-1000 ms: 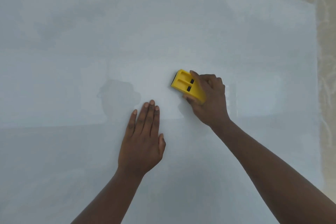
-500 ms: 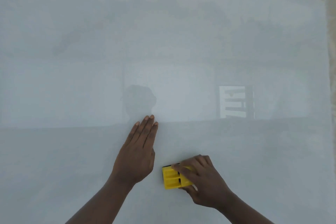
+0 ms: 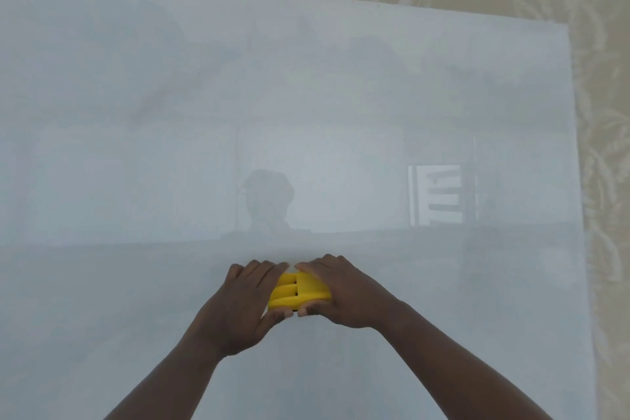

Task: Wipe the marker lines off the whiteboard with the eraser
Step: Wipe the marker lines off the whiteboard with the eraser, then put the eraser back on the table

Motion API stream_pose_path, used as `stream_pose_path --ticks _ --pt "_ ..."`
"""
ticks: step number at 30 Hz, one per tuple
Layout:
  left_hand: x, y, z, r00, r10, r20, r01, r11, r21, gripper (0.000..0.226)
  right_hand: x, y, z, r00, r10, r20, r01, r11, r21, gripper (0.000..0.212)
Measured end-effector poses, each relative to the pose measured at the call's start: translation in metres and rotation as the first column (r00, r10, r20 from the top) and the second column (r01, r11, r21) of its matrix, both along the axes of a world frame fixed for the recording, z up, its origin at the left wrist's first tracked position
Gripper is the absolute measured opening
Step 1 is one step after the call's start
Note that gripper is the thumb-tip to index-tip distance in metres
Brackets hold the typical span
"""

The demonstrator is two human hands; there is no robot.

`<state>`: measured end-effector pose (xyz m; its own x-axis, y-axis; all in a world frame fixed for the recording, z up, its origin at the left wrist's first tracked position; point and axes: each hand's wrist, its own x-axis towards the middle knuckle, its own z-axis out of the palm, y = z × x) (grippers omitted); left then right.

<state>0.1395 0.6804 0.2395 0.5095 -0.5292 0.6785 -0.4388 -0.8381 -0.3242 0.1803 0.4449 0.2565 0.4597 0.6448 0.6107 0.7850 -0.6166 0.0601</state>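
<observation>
You have the eraser [image 3: 300, 293] clasped in both hands [image 3: 238, 307] [image 3: 344, 293], fingers curled round it; no lines show, so check the board [image 3: 341, 78] next.

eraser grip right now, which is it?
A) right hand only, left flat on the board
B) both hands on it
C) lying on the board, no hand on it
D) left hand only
B: the left hand and the right hand both close around the yellow eraser, one from each side, low on the whiteboard.

Left hand [image 3: 243, 307] and right hand [image 3: 344, 293] clasp yellow eraser [image 3: 295, 291] on whiteboard [image 3: 136, 112].
</observation>
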Motion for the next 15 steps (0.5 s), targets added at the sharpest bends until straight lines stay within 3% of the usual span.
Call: stream_pose_path --ticks 3,8,15 --pt "-0.013 0.001 0.011 0.997 -0.019 -0.08 0.016 0.999 -0.038 0.076 -0.016 0.005 0.007 1.0 -0.019 -0.008 0.019 1.0 0.012 0.073" --pt "-0.029 0.002 0.015 0.996 -0.049 -0.074 0.041 0.993 -0.106 0.071 -0.039 -0.006 0.009 0.993 -0.116 -0.014 0.117 0.992 0.051 0.078" --pt "-0.03 -0.023 0.007 0.977 -0.119 -0.176 0.063 0.954 -0.292 0.051 -0.071 -0.05 -0.005 0.976 -0.171 -0.137 0.206 0.928 0.311 0.062"
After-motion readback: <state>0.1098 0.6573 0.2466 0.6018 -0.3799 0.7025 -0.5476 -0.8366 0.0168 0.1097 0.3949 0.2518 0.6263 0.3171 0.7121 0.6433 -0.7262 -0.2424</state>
